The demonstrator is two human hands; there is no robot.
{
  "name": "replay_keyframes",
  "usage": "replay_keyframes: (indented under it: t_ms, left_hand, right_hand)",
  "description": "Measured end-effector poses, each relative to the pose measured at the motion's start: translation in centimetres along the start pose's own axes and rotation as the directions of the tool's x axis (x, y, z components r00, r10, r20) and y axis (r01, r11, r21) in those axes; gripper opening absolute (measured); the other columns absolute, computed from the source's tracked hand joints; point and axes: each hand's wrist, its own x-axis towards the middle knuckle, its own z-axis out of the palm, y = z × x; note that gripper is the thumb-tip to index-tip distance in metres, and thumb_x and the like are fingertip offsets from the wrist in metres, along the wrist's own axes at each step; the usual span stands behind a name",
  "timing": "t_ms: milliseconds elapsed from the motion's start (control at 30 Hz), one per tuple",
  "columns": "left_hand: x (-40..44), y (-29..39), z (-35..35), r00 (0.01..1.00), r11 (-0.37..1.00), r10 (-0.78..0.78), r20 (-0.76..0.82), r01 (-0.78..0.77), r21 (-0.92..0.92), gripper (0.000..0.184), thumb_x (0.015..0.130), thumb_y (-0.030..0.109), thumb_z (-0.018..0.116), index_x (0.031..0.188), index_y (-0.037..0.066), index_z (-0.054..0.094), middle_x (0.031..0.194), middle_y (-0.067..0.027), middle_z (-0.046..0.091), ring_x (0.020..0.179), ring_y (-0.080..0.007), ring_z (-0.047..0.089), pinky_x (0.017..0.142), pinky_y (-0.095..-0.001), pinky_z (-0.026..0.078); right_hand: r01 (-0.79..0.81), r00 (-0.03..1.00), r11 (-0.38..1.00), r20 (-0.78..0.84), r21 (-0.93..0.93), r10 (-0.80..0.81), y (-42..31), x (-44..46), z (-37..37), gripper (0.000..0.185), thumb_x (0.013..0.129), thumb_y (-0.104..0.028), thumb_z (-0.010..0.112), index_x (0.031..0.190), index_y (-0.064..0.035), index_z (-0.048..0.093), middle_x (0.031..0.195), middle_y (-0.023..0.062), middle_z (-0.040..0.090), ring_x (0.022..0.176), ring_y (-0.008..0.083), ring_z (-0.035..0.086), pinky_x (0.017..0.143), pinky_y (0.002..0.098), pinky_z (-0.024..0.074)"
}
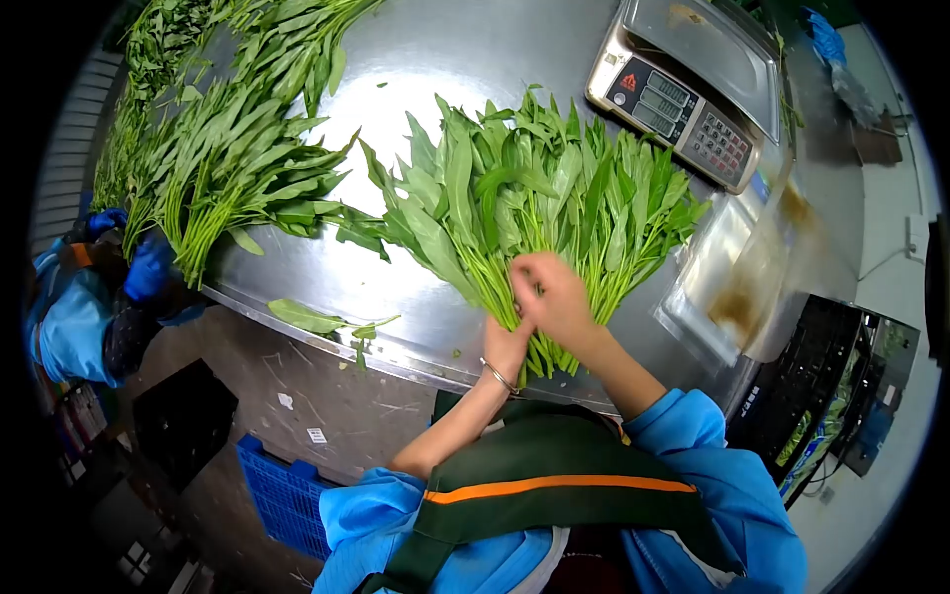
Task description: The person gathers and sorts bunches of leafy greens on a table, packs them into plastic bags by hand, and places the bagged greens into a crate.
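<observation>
A large bunch of water spinach (pixel 554 198) lies fanned out on the steel table, its leaves pointing away from me and its cut stems toward the edge. My left hand (pixel 507 345) is at the stems from the near left, closed around their lower part; its fingers are mostly hidden. Over it crosses my right hand (pixel 552 295), fingers curled and pinched against the stems. Exactly which stems it grips is hidden. A metal bracelet (pixel 499 376) circles my left wrist.
More water spinach (pixel 213 158) is heaped at the left, near a co-worker's blue-gloved hand (pixel 148 267). A digital scale (pixel 683 109) stands at the back right, with clear plastic bags (pixel 727 267) below it. Loose leaves (pixel 307 317) lie by the table's (pixel 426 342) front edge. A blue pallet (pixel 284 495) is on the floor.
</observation>
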Motion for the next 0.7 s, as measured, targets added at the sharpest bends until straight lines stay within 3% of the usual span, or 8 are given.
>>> replay_keyframes:
  t_ms: [133, 233, 267, 367, 400, 533, 633, 700]
  left_hand:
    - [-0.3, 1.4, -0.1, 0.965, 0.954, -0.261, 0.028, 0.263, -0.142, 0.037, 0.091, 0.036, 0.050, 0.097, 0.000, 0.052, 0.088, -0.0078, 0.057, 0.078, -0.0141, 0.057, 0.067, -0.0286, 0.049]
    - [-0.8, 2.3, -0.2, 0.917, 0.809, -0.382, 0.118, 0.393, -0.438, 0.045, 0.091, 0.044, 0.045, 0.097, -0.001, 0.051, 0.088, -0.0083, 0.058, 0.078, -0.0151, 0.057, 0.069, -0.0288, 0.049]
    - [-0.9, 2.5, -0.5, 0.904, 0.789, -0.400, 0.149, 0.423, -0.446, 0.053, 0.090, 0.051, 0.043, 0.097, 0.000, 0.050, 0.090, -0.0083, 0.058, 0.077, -0.0161, 0.057, 0.072, -0.0297, 0.050]
    - [-0.7, 1.8, -0.9, 0.901, 0.737, -0.397, 0.172, 0.425, -0.526, 0.056, 0.087, 0.055, 0.044, 0.097, 0.000, 0.050, 0.089, -0.0079, 0.058, 0.076, -0.0165, 0.057, 0.073, -0.0302, 0.049]
    - [-0.7, 1.9, -0.9, 0.893, 0.696, -0.417, 0.169, 0.433, -0.572, 0.049, 0.087, 0.049, 0.051, 0.095, 0.001, 0.051, 0.089, -0.0074, 0.058, 0.076, -0.0166, 0.057, 0.073, -0.0305, 0.049]
    - [-0.3, 0.7, -0.8, 0.959, 0.965, -0.238, 0.152, 0.252, -0.078, 0.027, 0.087, 0.027, 0.059, 0.095, 0.002, 0.052, 0.091, -0.0069, 0.058, 0.077, -0.0162, 0.057, 0.069, -0.0297, 0.049]
    - [-0.5, 1.9, -0.5, 0.901, 0.792, -0.412, 0.137, 0.429, -0.435, 0.025, 0.089, 0.025, 0.056, 0.096, 0.001, 0.051, 0.094, -0.0081, 0.059, 0.081, -0.0170, 0.058, 0.069, -0.0297, 0.050]
    - [-0.8, 2.7, -0.8, 0.890, 0.762, -0.428, 0.154, 0.448, -0.468, 0.026, 0.091, 0.028, 0.053, 0.095, 0.002, 0.050, 0.097, -0.0090, 0.058, 0.087, -0.0188, 0.059, 0.072, -0.0307, 0.050]
  right_hand:
    - [-0.513, 0.840, 0.803, 0.016, -0.304, 0.543, 2.4, 4.0, -3.5, 0.015, 0.078, -0.018, 0.062, 0.080, -0.0035, 0.057, 0.075, 0.0097, 0.058, 0.070, 0.0270, 0.060, 0.062, 0.0364, 0.0480]
    - [-0.023, 0.992, 0.965, 0.113, -0.261, 0.055, 2.5, 1.8, -2.3, 0.015, 0.079, -0.018, 0.063, 0.081, -0.0043, 0.058, 0.073, 0.0088, 0.059, 0.066, 0.0235, 0.060, 0.058, 0.0334, 0.0474]
    - [0.053, 0.980, 0.996, 0.194, -0.068, -0.039, 1.4, 1.4, -2.1, 0.015, 0.079, -0.018, 0.063, 0.083, -0.0046, 0.058, 0.075, 0.0093, 0.059, 0.062, 0.0224, 0.059, 0.055, 0.0321, 0.0472]
    - [-0.506, 0.862, 0.862, 0.061, 0.038, 0.504, 0.6, 1.1, -2.5, 0.014, 0.079, -0.016, 0.062, 0.082, -0.0031, 0.057, 0.081, 0.0100, 0.059, 0.066, 0.0251, 0.060, 0.058, 0.0325, 0.0481]
    - [-0.538, 0.841, 0.839, -0.006, 0.083, 0.540, 1.9, 1.6, -2.9, 0.016, 0.079, -0.017, 0.062, 0.082, -0.0016, 0.056, 0.081, 0.0101, 0.060, 0.066, 0.0236, 0.060, 0.058, 0.0315, 0.0476]
    - [-0.373, 0.918, 0.847, -0.021, -0.379, 0.395, 4.4, 2.8, -2.8, 0.027, 0.076, -0.020, 0.065, 0.091, -0.0011, 0.053, 0.070, 0.0099, 0.060, 0.062, 0.0197, 0.059, 0.058, 0.0308, 0.0465]
    - [-0.688, 0.723, 0.725, 0.074, -0.012, 0.687, 5.5, 2.5, -3.4, 0.030, 0.075, -0.018, 0.065, 0.096, -0.0022, 0.050, 0.079, 0.0118, 0.060, 0.068, 0.0242, 0.059, 0.061, 0.0313, 0.0466]
    - [-0.641, 0.767, 0.767, -0.010, -0.035, 0.641, 5.3, 2.0, -3.5, 0.027, 0.075, -0.015, 0.065, 0.096, -0.0043, 0.052, 0.081, 0.0114, 0.056, 0.070, 0.0263, 0.058, 0.061, 0.0326, 0.0461]
